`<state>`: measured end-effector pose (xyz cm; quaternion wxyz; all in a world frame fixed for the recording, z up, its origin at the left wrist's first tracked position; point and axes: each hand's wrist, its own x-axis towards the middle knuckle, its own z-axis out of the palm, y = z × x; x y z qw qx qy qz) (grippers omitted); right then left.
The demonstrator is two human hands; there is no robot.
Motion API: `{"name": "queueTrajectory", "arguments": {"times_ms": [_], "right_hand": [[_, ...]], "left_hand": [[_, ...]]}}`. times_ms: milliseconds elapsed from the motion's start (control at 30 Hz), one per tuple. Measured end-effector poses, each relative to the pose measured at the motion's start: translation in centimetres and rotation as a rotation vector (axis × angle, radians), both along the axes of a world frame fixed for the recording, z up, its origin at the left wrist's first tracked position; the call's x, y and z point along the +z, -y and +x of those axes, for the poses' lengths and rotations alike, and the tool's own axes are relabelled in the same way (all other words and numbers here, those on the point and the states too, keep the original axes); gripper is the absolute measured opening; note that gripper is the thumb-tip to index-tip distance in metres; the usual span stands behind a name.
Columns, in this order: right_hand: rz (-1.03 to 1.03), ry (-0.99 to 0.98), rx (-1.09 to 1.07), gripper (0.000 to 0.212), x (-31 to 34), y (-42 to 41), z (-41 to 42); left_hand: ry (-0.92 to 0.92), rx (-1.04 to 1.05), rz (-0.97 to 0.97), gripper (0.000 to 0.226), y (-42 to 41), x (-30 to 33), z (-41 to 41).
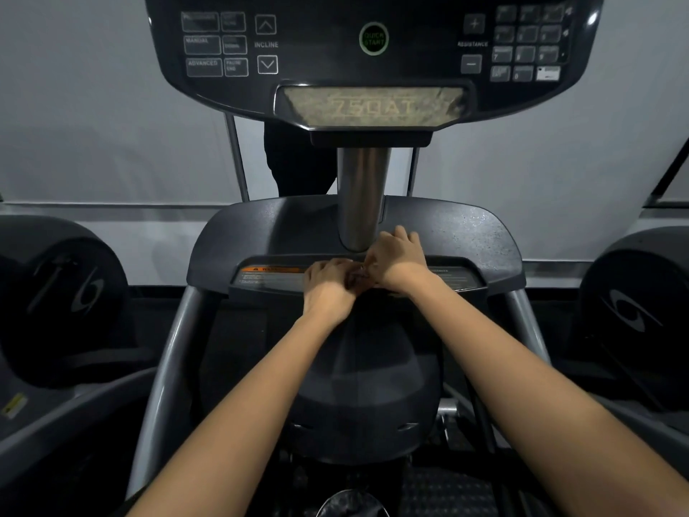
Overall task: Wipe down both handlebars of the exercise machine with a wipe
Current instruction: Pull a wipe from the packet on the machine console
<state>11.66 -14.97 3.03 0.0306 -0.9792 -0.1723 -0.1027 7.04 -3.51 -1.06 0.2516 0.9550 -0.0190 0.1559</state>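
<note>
I stand at an exercise machine, with its console [373,50] overhead and its dark shroud [466,233] in front of me. My left hand [328,285] and my right hand [397,261] meet over the shroud's front edge, just below the metal post [361,195]. Between their curled fingers they pinch a small dark crumpled piece [356,276]; most of it is hidden and I cannot tell if it is the wipe. Two grey bars slope down from the shroud, the left bar [171,352] and the right bar [522,311]. Neither hand touches them.
A warning label [268,276] runs along the shroud's front. Neighbouring machines with round dark housings stand at the left [63,304] and the right [634,315]. A grey wall [93,125] is behind. Thin upright rods [235,154] rise beside the post. Pedals lie below in shadow.
</note>
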Motion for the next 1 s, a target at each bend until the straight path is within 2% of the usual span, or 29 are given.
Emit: {"name": "queueTrajectory", "arguments": {"times_ms": [200,433,633,833,900,1000], "right_hand": [[-0.090,-0.013,0.042,0.023,0.5,-0.3,-0.1],[-0.090,-0.041,0.059,0.025,-0.1,-0.2,0.0],[-0.207,-0.027,0.079,0.034,0.3,-0.4,-0.5],[0.189,-0.033,0.068,0.012,0.9,0.3,-2.1],[0.290,-0.051,0.067,0.013,1.4,0.6,-2.7],[0.406,0.023,0.071,0.017,1.0,0.7,-3.0]], "left_hand": [[0.010,0.034,-0.093,0.037,-0.1,-0.6,0.2],[0.043,0.043,-0.080,0.040,0.1,-0.9,0.1],[0.043,0.029,-0.081,0.039,-0.1,-1.0,0.1],[0.039,0.031,-0.092,0.033,-0.1,-1.1,0.7],[0.049,0.028,-0.120,0.033,-0.1,-1.3,0.8],[0.054,0.040,-0.130,0.032,-0.2,-1.4,1.0]]}}
